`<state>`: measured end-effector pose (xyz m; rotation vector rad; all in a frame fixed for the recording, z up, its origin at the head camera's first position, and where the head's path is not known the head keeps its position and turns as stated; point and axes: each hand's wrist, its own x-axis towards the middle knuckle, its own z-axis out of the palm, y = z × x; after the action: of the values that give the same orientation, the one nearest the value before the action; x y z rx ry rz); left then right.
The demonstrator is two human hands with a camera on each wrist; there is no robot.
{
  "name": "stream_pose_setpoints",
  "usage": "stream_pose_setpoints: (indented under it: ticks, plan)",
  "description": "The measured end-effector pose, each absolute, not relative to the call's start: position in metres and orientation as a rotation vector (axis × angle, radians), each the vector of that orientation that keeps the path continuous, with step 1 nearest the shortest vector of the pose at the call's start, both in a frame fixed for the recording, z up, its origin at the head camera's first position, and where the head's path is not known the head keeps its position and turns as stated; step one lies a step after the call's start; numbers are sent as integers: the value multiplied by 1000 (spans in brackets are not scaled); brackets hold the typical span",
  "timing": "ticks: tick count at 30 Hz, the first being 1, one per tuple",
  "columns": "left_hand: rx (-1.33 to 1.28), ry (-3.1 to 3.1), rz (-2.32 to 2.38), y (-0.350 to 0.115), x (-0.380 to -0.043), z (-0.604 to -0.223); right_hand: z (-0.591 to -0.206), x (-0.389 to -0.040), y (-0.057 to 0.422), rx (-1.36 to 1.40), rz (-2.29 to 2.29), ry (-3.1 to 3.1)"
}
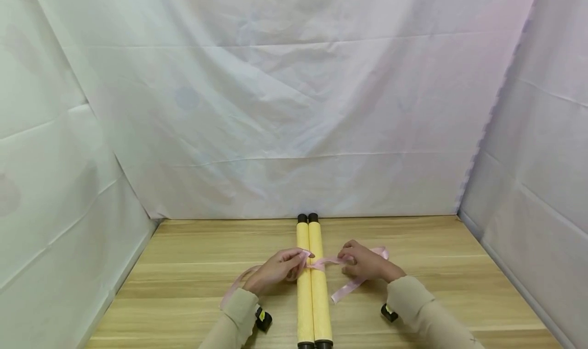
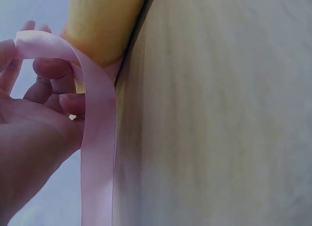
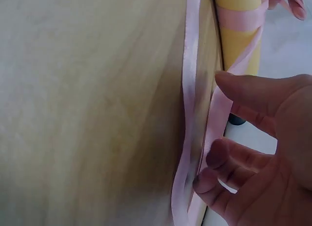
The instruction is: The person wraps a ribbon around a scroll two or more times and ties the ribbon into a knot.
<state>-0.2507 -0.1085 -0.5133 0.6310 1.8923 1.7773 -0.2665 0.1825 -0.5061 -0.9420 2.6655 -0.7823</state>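
Observation:
Two yellow tubes (image 1: 320, 303) with dark end caps lie side by side on the table. A pink satin ribbon (image 3: 241, 20) is wrapped around them and crosses on top. My left hand (image 1: 277, 268) pinches a section of ribbon between thumb and fingers just above the left tube, and the ribbon's tail (image 2: 99, 153) hangs down past the palm. Right of the tubes is my right hand (image 1: 367, 263), thumb and fingers spread apart. In the right wrist view, ribbon passes behind its fingertips (image 3: 217, 153); whether they touch it I cannot tell.
The wood-grain table (image 1: 193, 288) meets white cloth walls (image 1: 285, 109) at the back and both sides. The tubes' far ends reach close to the back cloth. A loose ribbon end (image 1: 347, 291) lies on the table below my right hand. Black wrist cameras (image 1: 264, 319) sit at both cuffs.

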Motion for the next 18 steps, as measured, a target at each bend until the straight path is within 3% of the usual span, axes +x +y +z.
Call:
stream_pose_setpoints:
  ticks: [18]
  plan:
    - [604, 1780, 1804, -114, -250, -517, -510, -263, 195, -910, -799, 2742]
